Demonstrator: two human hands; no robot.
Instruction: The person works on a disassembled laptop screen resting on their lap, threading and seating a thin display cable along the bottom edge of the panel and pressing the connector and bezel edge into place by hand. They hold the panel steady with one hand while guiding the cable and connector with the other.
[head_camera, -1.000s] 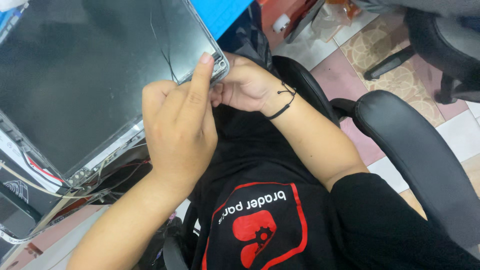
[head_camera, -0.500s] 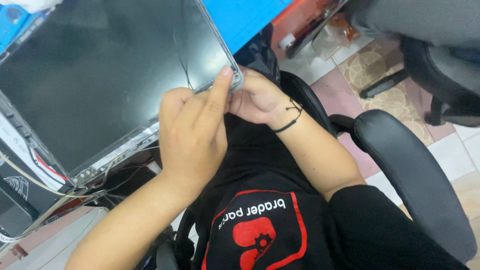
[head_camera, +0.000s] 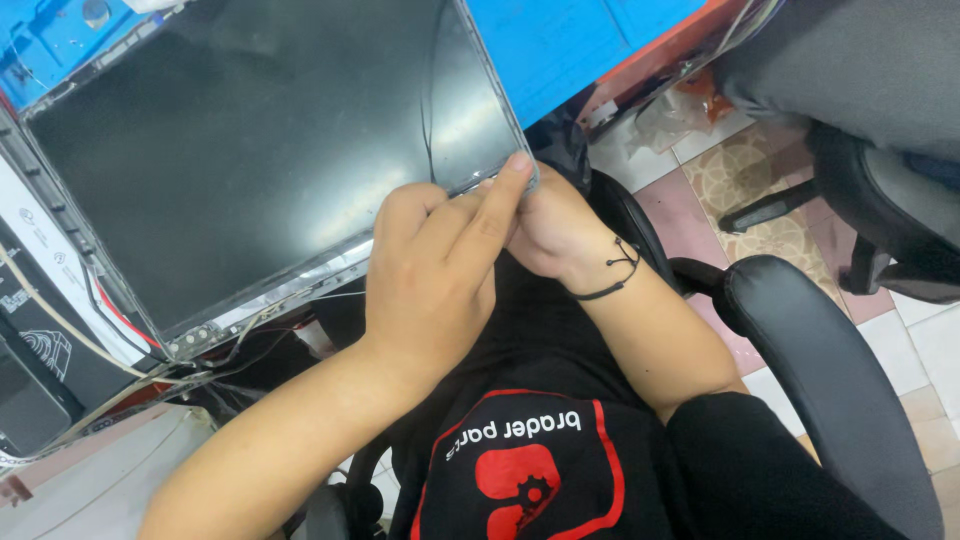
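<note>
We pinch the lower right corner of the dark screen panel (head_camera: 260, 150), our left hand (head_camera: 430, 275) closed on it with the forefinger along its edge toward one o'clock, our right hand (head_camera: 550, 235) gripping behind, while a white printed label (head_camera: 40, 240) lies at nine o'clock.

The left hand (head_camera: 430, 275) is pressing its forefinger along the lower corner of a dark flat screen panel (head_camera: 240, 150), while the right hand (head_camera: 550, 235) is gripping that same corner from beneath. The panel is leaning on a blue bench (head_camera: 570, 40). A black office chair (head_camera: 830, 370) is standing beside.
</note>
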